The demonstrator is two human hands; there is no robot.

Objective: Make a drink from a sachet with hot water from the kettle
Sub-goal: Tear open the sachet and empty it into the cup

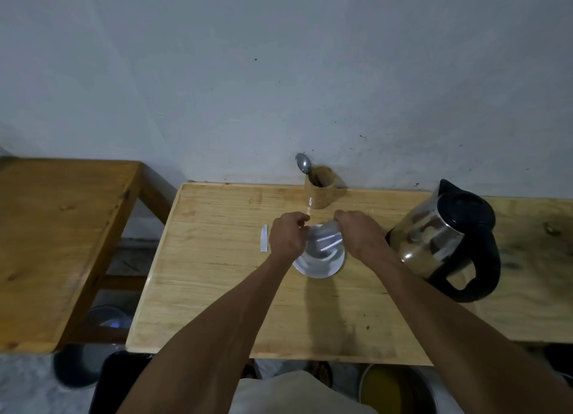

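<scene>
Two bare hands are shown from the head view, raised together over a white cup (322,252) that stands on a white saucer (319,266) near the middle of the wooden surface (217,274). A silvery sachet (325,238) is pinched between them directly above the cup mouth; its outline is blurred, so it cannot be told whether it is already torn open. The left hand (286,237) is closed, its fingertips curled onto the sachet's left edge. The right hand (356,230) is likewise closed, thumb and forefinger gripping the sachet's upper right corner.

A small white strip (264,238) is seen lying flat on the surface just left of the left hand, apart from the saucer. Behind the hands, against the pale wall (279,72), a wooden holder (322,186) is placed upright with a metal spoon (303,163) standing in it, bowl upward. To the right of the cup, near but not touching the saucer, an electric kettle (446,240) of steel with a black lid and handle is set, its handle turned toward the viewer. A second wooden table (55,227) is visible at left, separated by a gap.
</scene>
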